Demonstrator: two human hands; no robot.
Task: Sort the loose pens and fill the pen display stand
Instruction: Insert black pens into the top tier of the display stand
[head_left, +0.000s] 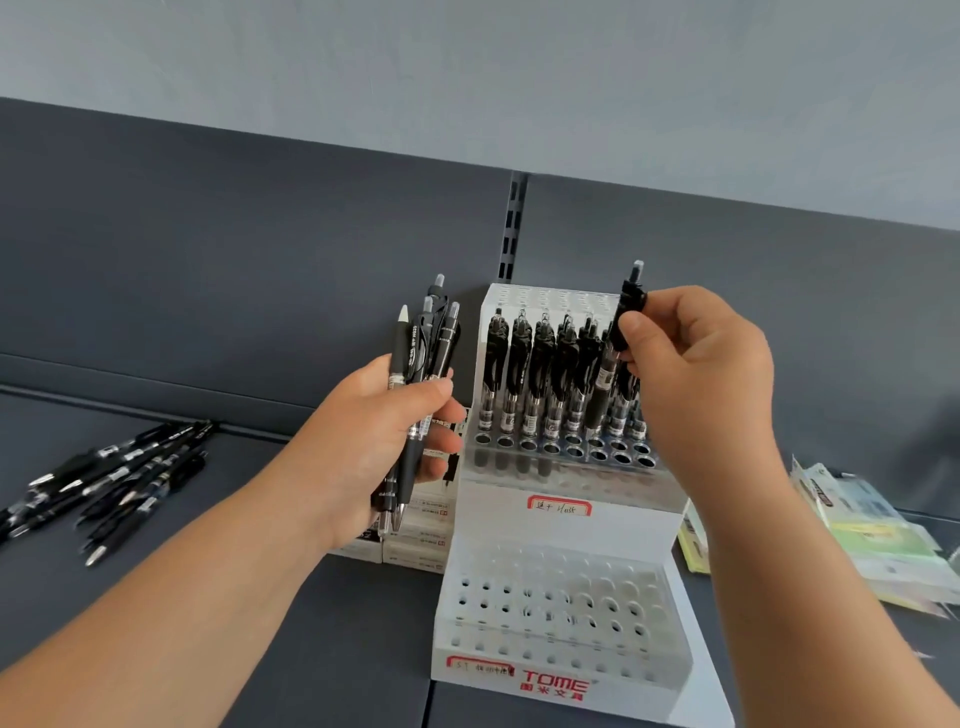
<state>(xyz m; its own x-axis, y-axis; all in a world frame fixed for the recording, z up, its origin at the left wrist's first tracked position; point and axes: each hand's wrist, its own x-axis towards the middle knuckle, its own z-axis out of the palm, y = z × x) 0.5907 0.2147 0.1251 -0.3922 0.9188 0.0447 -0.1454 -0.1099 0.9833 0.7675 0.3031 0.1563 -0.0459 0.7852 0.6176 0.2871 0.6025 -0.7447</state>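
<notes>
grey shelf; right grip pinches a pen over the stand, left grip clutches a pen bundle.

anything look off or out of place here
Nothing spilled or damaged. The loose pens lie in a crisscross heap at far left. In the bundle that the left hand grips, one white-topped pen stands out among grey-topped ones. The lower tier of the display stand holds no pens.
</notes>
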